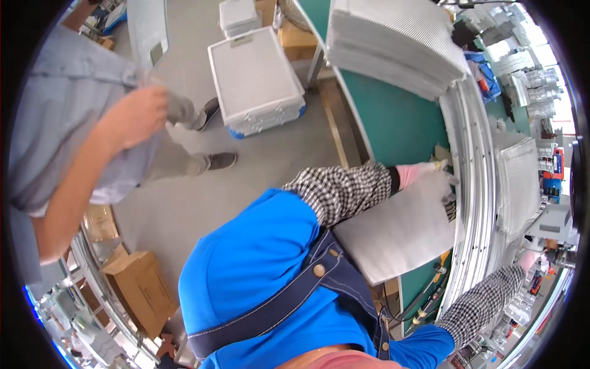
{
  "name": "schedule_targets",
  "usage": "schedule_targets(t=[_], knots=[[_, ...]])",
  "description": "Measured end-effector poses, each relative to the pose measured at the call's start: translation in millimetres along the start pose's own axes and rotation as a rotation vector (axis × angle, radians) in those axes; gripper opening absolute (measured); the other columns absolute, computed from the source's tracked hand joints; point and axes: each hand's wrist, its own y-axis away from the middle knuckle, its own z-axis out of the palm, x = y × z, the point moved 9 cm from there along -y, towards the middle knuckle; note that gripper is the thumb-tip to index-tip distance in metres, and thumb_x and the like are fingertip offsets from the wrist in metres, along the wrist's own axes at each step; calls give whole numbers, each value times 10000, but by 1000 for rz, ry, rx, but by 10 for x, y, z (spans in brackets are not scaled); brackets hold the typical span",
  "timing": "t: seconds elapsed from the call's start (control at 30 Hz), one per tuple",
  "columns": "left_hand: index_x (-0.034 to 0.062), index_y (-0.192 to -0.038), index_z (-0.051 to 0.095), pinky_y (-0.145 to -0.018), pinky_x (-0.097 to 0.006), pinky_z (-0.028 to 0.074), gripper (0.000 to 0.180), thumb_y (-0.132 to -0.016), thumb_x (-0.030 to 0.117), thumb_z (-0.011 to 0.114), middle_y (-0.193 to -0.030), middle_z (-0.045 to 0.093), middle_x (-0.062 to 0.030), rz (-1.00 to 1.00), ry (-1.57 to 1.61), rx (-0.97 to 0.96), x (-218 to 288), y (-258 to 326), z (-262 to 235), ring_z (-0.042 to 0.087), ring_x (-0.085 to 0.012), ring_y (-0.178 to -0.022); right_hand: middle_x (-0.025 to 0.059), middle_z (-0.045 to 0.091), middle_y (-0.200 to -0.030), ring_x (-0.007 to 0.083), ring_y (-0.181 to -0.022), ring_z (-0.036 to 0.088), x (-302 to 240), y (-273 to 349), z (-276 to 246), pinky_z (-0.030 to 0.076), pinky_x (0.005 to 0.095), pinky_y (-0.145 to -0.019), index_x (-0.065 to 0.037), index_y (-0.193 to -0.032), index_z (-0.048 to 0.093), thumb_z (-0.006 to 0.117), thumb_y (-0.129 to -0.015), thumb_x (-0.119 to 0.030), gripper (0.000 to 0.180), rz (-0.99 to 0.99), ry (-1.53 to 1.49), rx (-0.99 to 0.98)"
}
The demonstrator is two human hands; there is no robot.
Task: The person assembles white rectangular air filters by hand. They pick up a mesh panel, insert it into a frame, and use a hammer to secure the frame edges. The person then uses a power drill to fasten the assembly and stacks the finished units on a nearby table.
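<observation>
My left hand [419, 174], in a pink glove with pale fingertips, is at the far edge of a flat, dull grey metal sheet [393, 230]. Its fingers seem closed on that edge, and the sheet hides part of the hand. The sheet slants in front of my body, its far end near a row of long metal rails [470, 184]. My right hand [528, 259], also in pink, reaches far right beyond the rails, beside a grey machine part [551, 224]. Its fingers are too small and distorted to make out.
A tall stack of ribbed panels [393, 46] stands on the green bench [393, 114]. Tools with cables [433, 286] lie near the bench's front. A person in grey [86, 117] stands left, near stacked lidded crates [252, 77]. A cardboard box [141, 292] sits lower left.
</observation>
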Motion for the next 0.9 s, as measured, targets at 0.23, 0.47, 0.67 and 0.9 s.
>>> schedule_targets(t=[0.23,0.47,0.67,0.9], knots=[[30,-1477,389,-976,-494,500,751,-992,602,423,-1317,572,-257,132,-246,276,262,216,454,577,-379,-1171,187,615,-1276,315,-1148,602,-308,239,652,468,386,-997,-29,-1326,546,551,-948,-160,400,99,163,-174],[41,-1510,333,-1036,-494,467,824,-963,648,437,-1364,529,-259,-72,-150,279,103,164,345,563,-361,-1193,187,635,-1206,326,-1095,604,-906,515,343,464,392,-987,-27,-1249,600,559,-909,-84,347,17,162,-78],[47,-1439,409,-966,-505,508,800,-910,625,570,-1289,562,-234,-122,-144,312,-4,78,274,594,-325,-1084,136,663,-1120,252,-1038,609,-967,732,226,464,349,-962,-26,-1190,630,597,-886,-57,307,11,-385,15],[64,-1450,398,-961,-489,525,721,-966,588,506,-1303,553,-235,-152,-175,158,-43,39,227,598,-331,-1109,71,683,-1044,150,-871,623,-1331,1931,791,516,267,-707,-3,-1248,573,667,-934,-143,356,441,-1329,-169]])
